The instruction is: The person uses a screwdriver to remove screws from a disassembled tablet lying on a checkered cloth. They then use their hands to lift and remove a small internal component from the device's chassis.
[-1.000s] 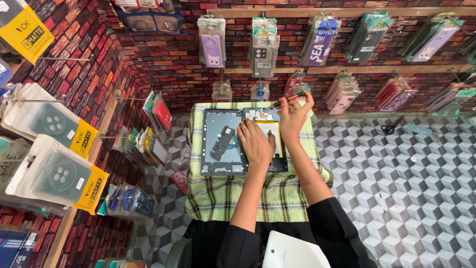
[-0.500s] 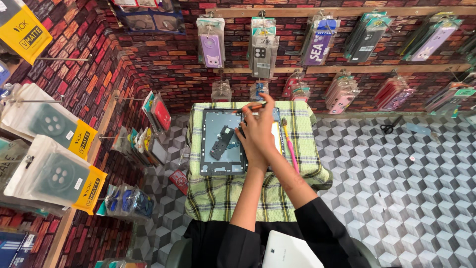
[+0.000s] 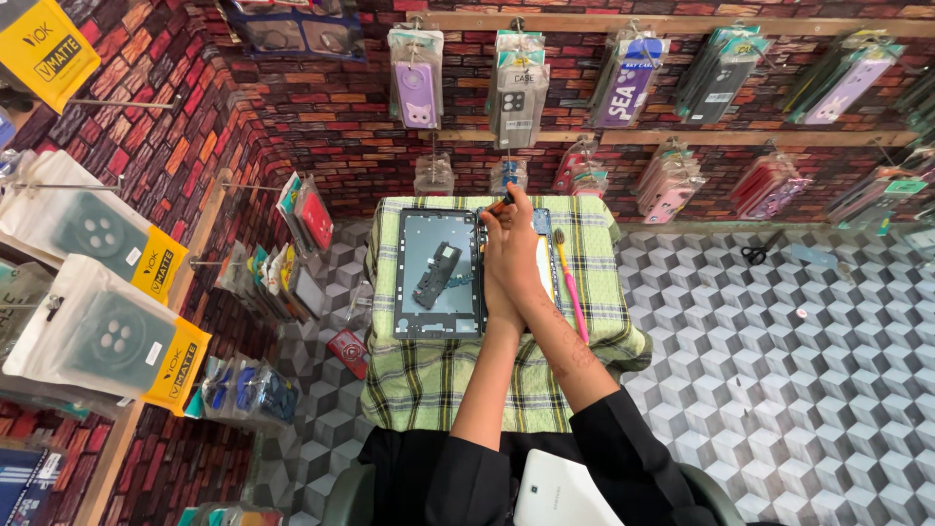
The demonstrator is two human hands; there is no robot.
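An opened tablet (image 3: 438, 273) lies screen-down on a table under a green plaid cloth (image 3: 429, 380), its dark inner parts showing. My left hand (image 3: 499, 297) rests on the tablet's right edge and holds it down. Its fingers are mostly hidden under my right hand (image 3: 521, 239). My right hand grips a small orange-handled tool (image 3: 499, 206), with the tip at the tablet's top right corner. Both hands are close together there.
A pink-handled tool (image 3: 571, 282) lies on the cloth right of my hands. A white tablet back cover (image 3: 560, 492) sits on my lap. Packaged phone cases (image 3: 516, 88) hang on brick-pattern walls ahead and to the left. Scissors (image 3: 755, 251) lie on the patterned floor at right.
My right hand came in from the table's upper right to the tablet's top right corner, over my left hand. My left hand shifted slightly up along the tablet's right edge.
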